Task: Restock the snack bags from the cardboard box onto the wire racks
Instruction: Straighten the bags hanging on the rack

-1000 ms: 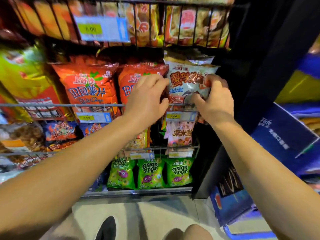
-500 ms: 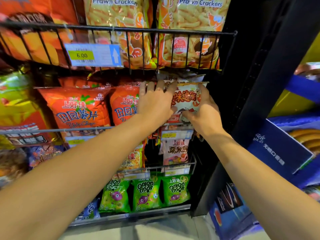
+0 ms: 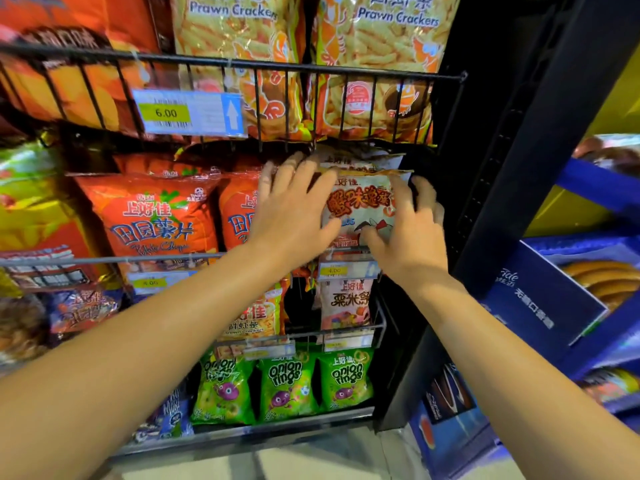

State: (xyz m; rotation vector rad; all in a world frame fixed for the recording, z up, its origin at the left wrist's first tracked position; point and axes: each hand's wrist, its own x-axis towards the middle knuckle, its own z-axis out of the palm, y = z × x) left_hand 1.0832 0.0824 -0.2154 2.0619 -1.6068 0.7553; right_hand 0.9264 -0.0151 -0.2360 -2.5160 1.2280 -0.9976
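Observation:
A white snack bag with red lettering (image 3: 360, 206) stands at the right end of the middle wire rack (image 3: 104, 259), with more white bags behind it. My left hand (image 3: 294, 213) lies with spread, fairly straight fingers against the bag's left edge and the orange bag beside it. My right hand (image 3: 408, 233) grips the bag's right side, thumb on its front and fingers curled round the edge. The cardboard box is out of view.
Orange chip bags (image 3: 152, 216) fill the rack to the left. Prawn cracker bags (image 3: 239, 36) sit in the upper rack (image 3: 277, 67), and green onion ring bags (image 3: 287, 386) sit at the bottom. A black upright (image 3: 519, 168) and blue shelving (image 3: 540, 306) stand to the right.
Both hands have pushed the white bag further back into the rack. My left hand's fingers have straightened and spread. The view has tilted upward.

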